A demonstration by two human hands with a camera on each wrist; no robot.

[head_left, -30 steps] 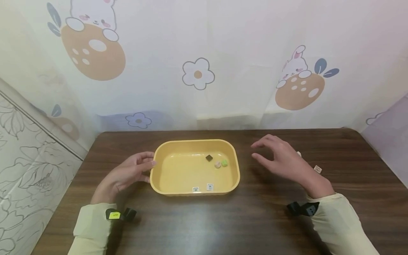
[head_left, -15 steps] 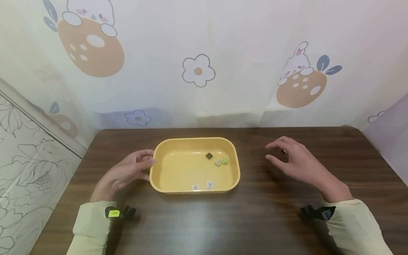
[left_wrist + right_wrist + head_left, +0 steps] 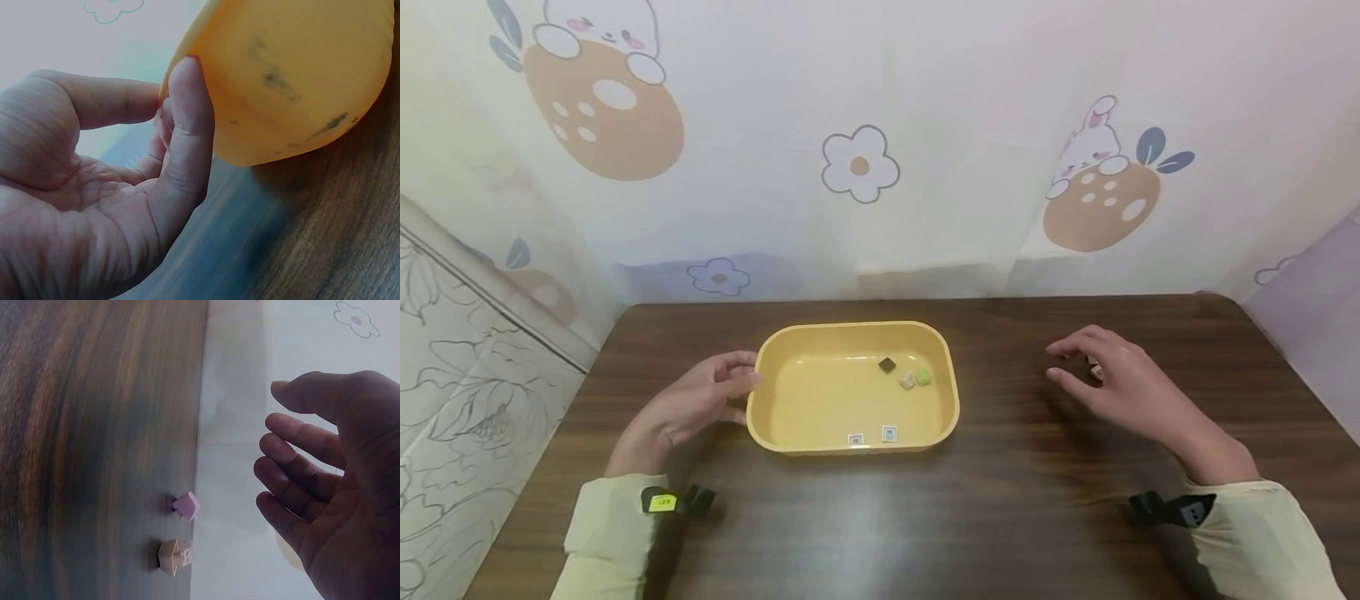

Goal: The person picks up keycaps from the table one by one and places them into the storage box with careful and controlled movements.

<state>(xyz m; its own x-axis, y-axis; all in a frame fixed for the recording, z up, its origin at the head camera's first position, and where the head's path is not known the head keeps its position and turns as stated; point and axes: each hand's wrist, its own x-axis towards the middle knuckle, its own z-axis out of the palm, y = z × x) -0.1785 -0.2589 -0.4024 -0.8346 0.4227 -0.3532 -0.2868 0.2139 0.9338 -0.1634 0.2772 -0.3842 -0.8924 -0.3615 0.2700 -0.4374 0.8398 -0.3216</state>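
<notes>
Yellow tub (image 3: 820, 400): left hand (image 3: 692, 400) pinches left rim. Right of it: right hand (image 3: 1123, 383), thumb apart from fingers, nearest pink block (image 3: 186, 505), beige block (image 3: 172, 557).

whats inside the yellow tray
A dark piece, a beige piece, a green piece and two pale squares. The tray's near rim partly covers one square; anything behind that rim is hidden.

Yellow label (image 3: 662, 503) on the left wristband (image 3: 681, 506): dark characters appear to begin "LE"; the remainder is too small to read. Two pale tiles (image 3: 889, 434) in the yellow tray (image 3: 850, 452) bear illegible printed marks. The mark on the beige block (image 3: 169, 557) is likewise unreadable.
</notes>
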